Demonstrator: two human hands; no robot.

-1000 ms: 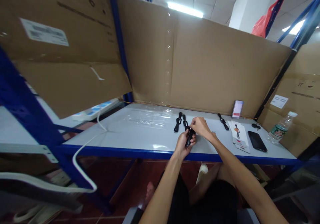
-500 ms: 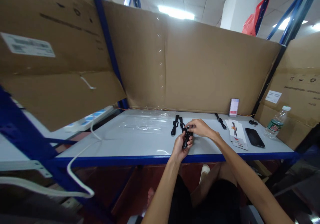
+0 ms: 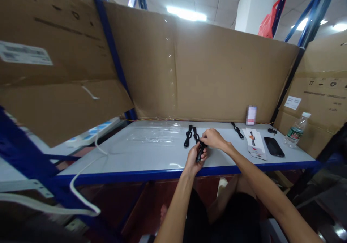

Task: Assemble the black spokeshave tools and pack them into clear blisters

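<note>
My left hand (image 3: 195, 158) is closed round the lower end of a black narrow-waisted device (image 3: 200, 154), holding it tilted above the table's front part. My right hand (image 3: 213, 138) comes from the right with its fingers pinched at the device's upper end; whatever small part lies in that pinch is hidden. Just left of the hands lie a black device of similar shape (image 3: 188, 137) and, partly covered by my left hand, another one (image 3: 195, 133). Farther right lies one more black device (image 3: 237, 130). The exact kind of these devices is too small to tell.
On the right lie printed cards (image 3: 255, 141), a dark phone (image 3: 274, 146) and keys (image 3: 272, 131). A water bottle (image 3: 296, 131) stands near the right edge, and a lit phone (image 3: 251, 115) leans at the back. Clear plastic film (image 3: 154, 136) covers part of the left tabletop.
My right hand's fingers have drawn closer together at the device's upper end. My left hand keeps its grip. The whole view has shifted slightly.
</note>
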